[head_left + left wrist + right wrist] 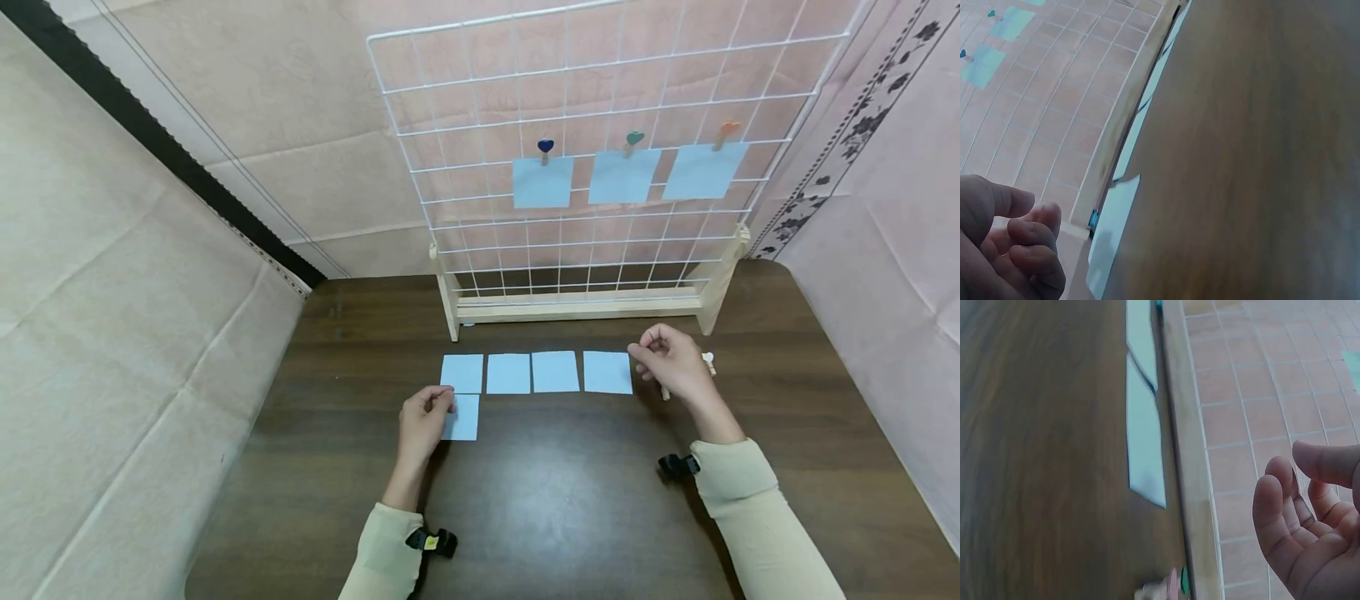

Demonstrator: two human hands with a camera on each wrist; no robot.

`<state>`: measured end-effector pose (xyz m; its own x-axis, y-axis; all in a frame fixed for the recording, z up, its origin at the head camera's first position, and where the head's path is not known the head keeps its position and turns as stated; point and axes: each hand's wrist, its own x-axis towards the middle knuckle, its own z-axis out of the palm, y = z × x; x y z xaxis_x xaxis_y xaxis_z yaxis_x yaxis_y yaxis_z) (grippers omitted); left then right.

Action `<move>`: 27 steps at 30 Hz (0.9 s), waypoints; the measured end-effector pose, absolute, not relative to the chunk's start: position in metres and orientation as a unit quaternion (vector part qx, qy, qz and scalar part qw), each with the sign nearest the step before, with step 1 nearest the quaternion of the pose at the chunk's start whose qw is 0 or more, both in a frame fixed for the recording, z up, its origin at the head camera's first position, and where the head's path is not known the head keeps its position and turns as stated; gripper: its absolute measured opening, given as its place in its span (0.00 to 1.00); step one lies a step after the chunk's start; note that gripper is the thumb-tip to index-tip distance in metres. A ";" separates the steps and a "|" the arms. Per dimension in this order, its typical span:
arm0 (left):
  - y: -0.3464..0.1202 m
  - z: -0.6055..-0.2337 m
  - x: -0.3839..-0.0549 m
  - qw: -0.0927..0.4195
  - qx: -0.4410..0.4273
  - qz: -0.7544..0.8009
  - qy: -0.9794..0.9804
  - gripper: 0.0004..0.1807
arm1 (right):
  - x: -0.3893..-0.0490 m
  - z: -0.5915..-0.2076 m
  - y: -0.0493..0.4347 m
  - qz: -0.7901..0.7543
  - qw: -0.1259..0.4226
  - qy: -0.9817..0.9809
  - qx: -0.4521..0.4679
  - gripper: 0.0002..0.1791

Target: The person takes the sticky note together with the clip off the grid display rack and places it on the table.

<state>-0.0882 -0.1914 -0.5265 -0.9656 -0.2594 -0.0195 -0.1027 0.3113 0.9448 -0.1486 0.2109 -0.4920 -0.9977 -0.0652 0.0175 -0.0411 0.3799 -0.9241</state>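
My left hand (424,423) hovers over the lower light-blue paper square (463,421), partly covering it, with its fingers loosely bent. In the left wrist view a gap shows between thumb and fingers, and nothing is in them. Above that square, a row of several blue squares (555,372) lies on the table. At the row's right end is my right hand (670,360), its fingertips close by the last square (608,372). In the right wrist view its fingers curl loosely around nothing. Small clips (708,360) lie beside and partly behind this hand; pink and green ones (1174,584) show from the wrist.
A white wire grid (600,242) on a wooden stand (577,312) rises at the table's back. Three blue squares (543,183) hang on it from heart-topped clips (545,147) in dark blue, green and orange. Pale cloth (135,333) encloses the brown table (555,517).
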 end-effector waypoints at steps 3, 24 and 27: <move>-0.186 -0.524 -0.091 0.074 0.105 -0.576 -0.807 0.11 | -0.151 -0.490 0.204 -0.566 0.007 0.824 -0.035 0.13; -0.147 -0.502 -0.124 0.085 0.068 -0.622 -0.776 0.13 | -0.176 -0.445 0.171 -0.589 0.009 0.806 -0.059 0.19; -0.143 -0.495 -0.128 0.091 0.066 -0.622 -0.775 0.12 | -0.180 -0.439 0.167 -0.591 0.004 0.805 -0.061 0.20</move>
